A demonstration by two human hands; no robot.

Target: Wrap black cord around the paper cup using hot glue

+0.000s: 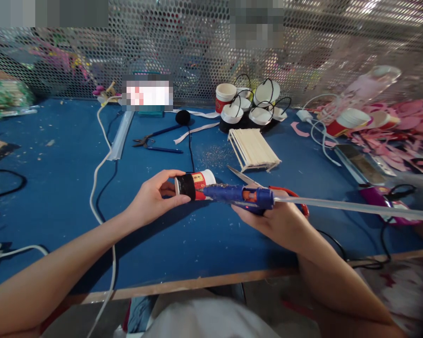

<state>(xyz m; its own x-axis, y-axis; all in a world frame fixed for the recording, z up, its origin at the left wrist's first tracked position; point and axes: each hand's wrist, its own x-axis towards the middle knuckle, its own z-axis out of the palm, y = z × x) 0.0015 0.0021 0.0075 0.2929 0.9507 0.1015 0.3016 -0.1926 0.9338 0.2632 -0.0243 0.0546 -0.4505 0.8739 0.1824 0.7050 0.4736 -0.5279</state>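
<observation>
My left hand (158,195) is closed round the base end of a red and white paper cup (206,178), which lies on its side. Black cord (187,186) covers a band near the cup's base, and a strand runs back from it to a black ball of cord (183,117). My right hand (275,218) grips a blue glue gun (229,193), its nozzle close to the cup's side by the edge of the band; contact is unclear. A long clear glue stick (352,207) sticks out of the gun's rear. Scissors with red handles (245,177) lie partly behind the gun.
Several cups with black cord handles (261,115) stand at the back, behind a small wooden stick rack (255,148). Blue-handled pliers (162,141) lie open left of centre. A white cable (93,197) crosses the left side. Right are a phone (359,162) and pink petals (402,134).
</observation>
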